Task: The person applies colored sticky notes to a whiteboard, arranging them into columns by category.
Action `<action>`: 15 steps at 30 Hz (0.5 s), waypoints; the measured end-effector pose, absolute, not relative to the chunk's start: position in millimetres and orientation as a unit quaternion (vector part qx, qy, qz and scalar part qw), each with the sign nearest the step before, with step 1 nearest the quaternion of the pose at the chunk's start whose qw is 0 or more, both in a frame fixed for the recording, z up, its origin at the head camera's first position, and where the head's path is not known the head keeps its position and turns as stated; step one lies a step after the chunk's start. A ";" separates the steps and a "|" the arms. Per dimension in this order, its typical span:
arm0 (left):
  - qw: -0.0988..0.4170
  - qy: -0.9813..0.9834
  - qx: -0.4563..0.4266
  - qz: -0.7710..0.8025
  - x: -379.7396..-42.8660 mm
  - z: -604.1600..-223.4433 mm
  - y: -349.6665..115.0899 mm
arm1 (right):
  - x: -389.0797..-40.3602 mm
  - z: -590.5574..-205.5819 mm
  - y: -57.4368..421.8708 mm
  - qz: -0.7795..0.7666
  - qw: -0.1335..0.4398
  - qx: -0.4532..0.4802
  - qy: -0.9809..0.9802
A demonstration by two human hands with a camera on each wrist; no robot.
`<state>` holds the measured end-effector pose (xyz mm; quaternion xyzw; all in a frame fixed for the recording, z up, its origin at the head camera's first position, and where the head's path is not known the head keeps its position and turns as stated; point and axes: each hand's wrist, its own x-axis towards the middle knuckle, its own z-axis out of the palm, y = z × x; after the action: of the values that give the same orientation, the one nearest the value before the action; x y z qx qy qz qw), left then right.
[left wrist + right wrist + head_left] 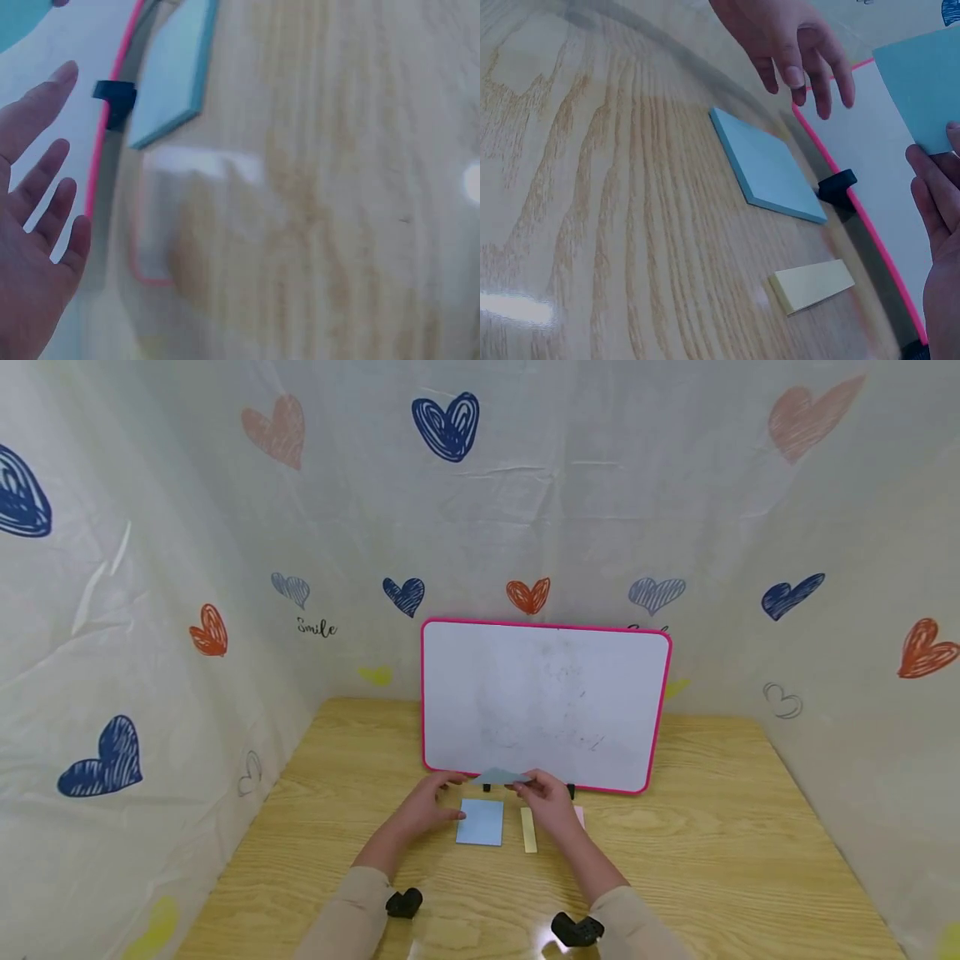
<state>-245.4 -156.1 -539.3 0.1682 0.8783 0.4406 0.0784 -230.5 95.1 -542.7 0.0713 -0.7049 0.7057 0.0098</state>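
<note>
Between thumb and fingers my right hand [546, 800] pinches a blue sticky note [498, 776] by its edge, raised in front of the whiteboard. In the right wrist view the sheet [924, 90] hangs from that hand's fingertips. My left hand [427, 806] is held in the air with its fingers apart, left of the note and not touching it. Below the hands a pad of blue sticky notes [480, 822] lies on the table. A narrow yellow sticky-note pad [528, 831] lies to its right. A pink pad [580, 816] is mostly hidden behind my right wrist.
A pink-framed whiteboard [540, 702] with faint smudges stands upright at the back of the wooden table [712, 860], on black feet [572, 792]. Behind it hangs a white curtain [525, 510] printed with hearts.
</note>
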 end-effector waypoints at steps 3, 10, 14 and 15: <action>0.075 0.855 0.172 0.484 -247.2 -524.5 -154.8 | -234.1 -537.3 95.7 0.700 0.008 0.067 -0.711; 0.057 0.828 0.181 0.528 -252.0 -503.1 -152.5 | -241.0 -524.7 94.3 0.704 0.006 0.111 -0.702; 0.052 0.817 0.171 0.548 -254.1 -494.3 -149.8 | -243.1 -512.8 93.4 0.707 0.018 0.127 -0.696; 0.048 0.815 0.172 0.551 -255.0 -492.4 -149.0 | -242.7 -507.7 93.5 0.706 0.021 0.134 -0.695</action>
<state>-255.0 -149.0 -492.4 0.1722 0.8149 0.5513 0.0479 -242.7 93.5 -507.7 0.1343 -0.6951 0.7059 0.0208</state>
